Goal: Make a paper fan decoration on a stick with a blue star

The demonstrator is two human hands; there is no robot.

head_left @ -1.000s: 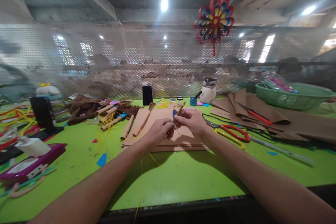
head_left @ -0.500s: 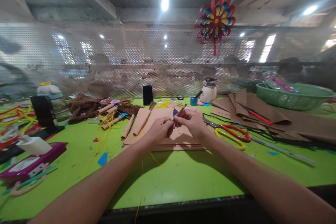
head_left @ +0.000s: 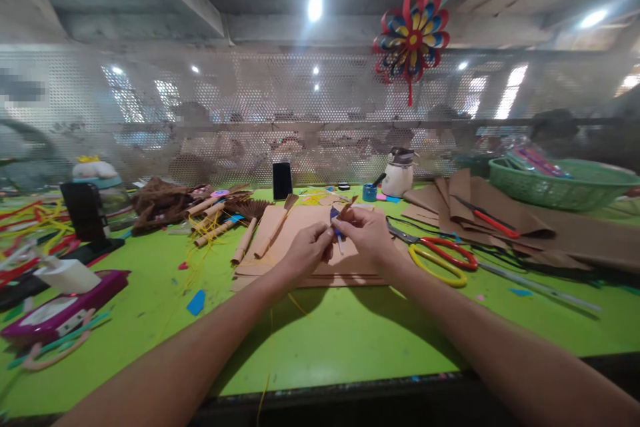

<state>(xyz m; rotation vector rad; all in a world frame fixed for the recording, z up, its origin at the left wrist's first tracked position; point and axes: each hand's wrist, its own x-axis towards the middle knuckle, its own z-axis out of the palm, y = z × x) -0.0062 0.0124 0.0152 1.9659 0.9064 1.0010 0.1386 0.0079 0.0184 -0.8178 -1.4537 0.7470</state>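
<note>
My right hand (head_left: pixel 367 230) is closed, its thumb and fingers pinching a small dark-blue piece (head_left: pixel 335 215) with a white stick-like end (head_left: pixel 341 245) pointing down. A bit of brown paper (head_left: pixel 349 205) pokes up beside its fingers. My left hand (head_left: pixel 310 247) is closed too, its fingertips against the lower part of the blue piece; what lies inside them is hidden. Both hands are above a stack of light-brown paper sheets (head_left: pixel 320 273). Just right of my right hand lie scissors (head_left: pixel 440 247) with red and yellow handles.
Rolled brown paper pieces (head_left: pixel 245 240) and yellow strands lie left of the sheets. A phone (head_left: pixel 282 181) stands behind them. At the right are folded brown paper (head_left: pixel 480 227), a red-handled tool (head_left: pixel 493 220) and a green basket (head_left: pixel 565 187). A purple tray (head_left: pixel 65 313) sits left.
My hands have shifted slightly. My left fingers have drawn a little down, and more of the blue piece and its white end shows. The things on the table have not moved.
</note>
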